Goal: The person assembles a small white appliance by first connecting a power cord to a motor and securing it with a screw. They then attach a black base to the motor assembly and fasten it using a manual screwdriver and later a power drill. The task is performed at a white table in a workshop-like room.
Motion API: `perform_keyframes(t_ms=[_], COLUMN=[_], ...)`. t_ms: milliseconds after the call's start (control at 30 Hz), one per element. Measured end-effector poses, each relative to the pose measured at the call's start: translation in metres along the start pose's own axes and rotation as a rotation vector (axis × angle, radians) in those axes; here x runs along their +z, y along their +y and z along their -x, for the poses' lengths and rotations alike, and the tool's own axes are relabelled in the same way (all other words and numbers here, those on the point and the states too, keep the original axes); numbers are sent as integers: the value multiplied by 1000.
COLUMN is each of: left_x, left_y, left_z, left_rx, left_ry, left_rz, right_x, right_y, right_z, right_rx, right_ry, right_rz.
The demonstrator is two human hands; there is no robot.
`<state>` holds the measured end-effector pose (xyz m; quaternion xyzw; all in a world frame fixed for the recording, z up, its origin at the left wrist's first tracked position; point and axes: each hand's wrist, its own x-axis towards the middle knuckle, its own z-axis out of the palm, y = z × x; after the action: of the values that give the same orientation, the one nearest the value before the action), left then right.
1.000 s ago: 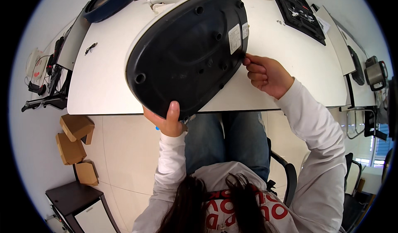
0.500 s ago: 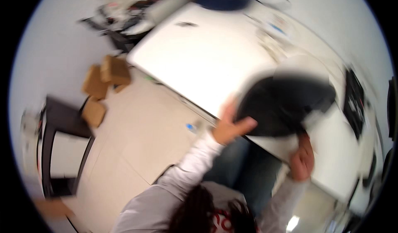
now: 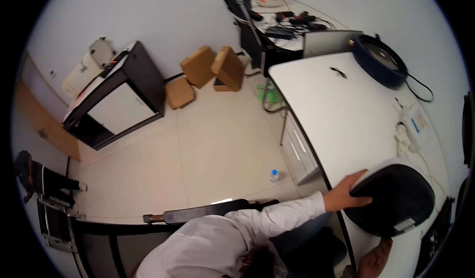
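Note:
A black rounded thing (image 3: 391,199) with a white shell behind its far rim is tilted over the right part of the white table (image 3: 326,100). A small pale label hangs on its black face near the lower edge; its exact kind I cannot tell. My left hand (image 3: 344,194) grips its left edge, thumb laid over the black face and fingers along the white rim. At its near edge is my right hand (image 3: 374,260), fingers curled and fingertips touching the edge below the label. Part of that hand is hidden by the picture's rim.
On the table lie a dark blue round appliance (image 3: 380,60) with a cord, a short black cable (image 3: 338,72) and a white bottle (image 3: 416,124). A black keyboard-like thing (image 3: 435,228) is at right. Cardboard boxes (image 3: 198,66), a bottle (image 3: 274,175) and a person (image 3: 47,179) are left.
The view has swung left, so the table and the black thing appear farther right and lower. The blur is mostly gone. My left hand has closed onto the thing's left edge.

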<state>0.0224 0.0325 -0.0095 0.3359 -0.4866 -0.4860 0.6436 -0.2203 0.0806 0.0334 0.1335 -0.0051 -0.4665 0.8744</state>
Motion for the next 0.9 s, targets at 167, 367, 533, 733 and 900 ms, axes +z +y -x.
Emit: perform_keyframes(t_ms=[167,367,533,733,900], left_x=[-4,-2,0,1,1], left_y=[13,14,12,13,10], left_z=[-9,-5,0,1,0], left_rx=[15,37,33,56,79], left_ry=[-84,-70,-51,-36,-10], left_rz=[93,83,23,-38,-34], right_x=[23,33,18,24,19], right_y=[-27,-28,-31,-13,-27], right_z=[8,-4,-10,-10,-8], right_rx=[-78,-160,-528,-538,-558], right_ry=[522,768,551,757,664], right_rz=[846,1854,2540,2980,2834])
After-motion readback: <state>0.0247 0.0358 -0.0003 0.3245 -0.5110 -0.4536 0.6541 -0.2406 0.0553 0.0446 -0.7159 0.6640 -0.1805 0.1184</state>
